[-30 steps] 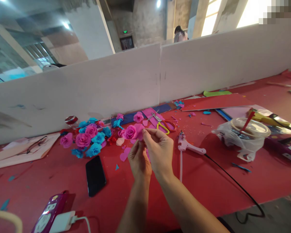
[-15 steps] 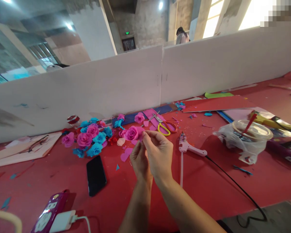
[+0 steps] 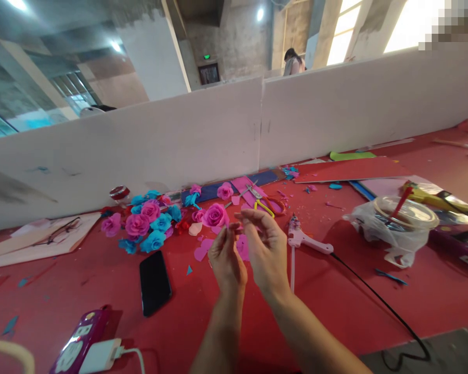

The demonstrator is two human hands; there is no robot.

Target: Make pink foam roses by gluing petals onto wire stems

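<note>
My left hand (image 3: pixel 229 257) is closed, its thumb and fingers pinching a pink paper rose (image 3: pixel 215 215) near its base. The bloom faces up and left of the fingertips. Close beside it on the right, my right hand (image 3: pixel 265 246) has its thumb and forefinger together in a pinch; whatever is between them is too small to tell. Cut pink petals (image 3: pixel 204 249) lie on the red table under and around my hands. Scissors with yellow and orange handles (image 3: pixel 264 206) rest just behind them. To the right lies a pale pink glue gun (image 3: pixel 306 240).
Blue and pink paper flowers (image 3: pixel 146 223) are clustered at left, above a black phone (image 3: pixel 155 283). A purple power strip (image 3: pixel 78 337) with a white charger is at front left. A bagged plastic bowl (image 3: pixel 403 218) stands at right. A white partition (image 3: pixel 159 140) runs behind the table.
My right hand has drawn slightly right, away from the pink rose, and its fingertips have left the petal. The rose has turned a little in my left hand, showing more of its bloom.
</note>
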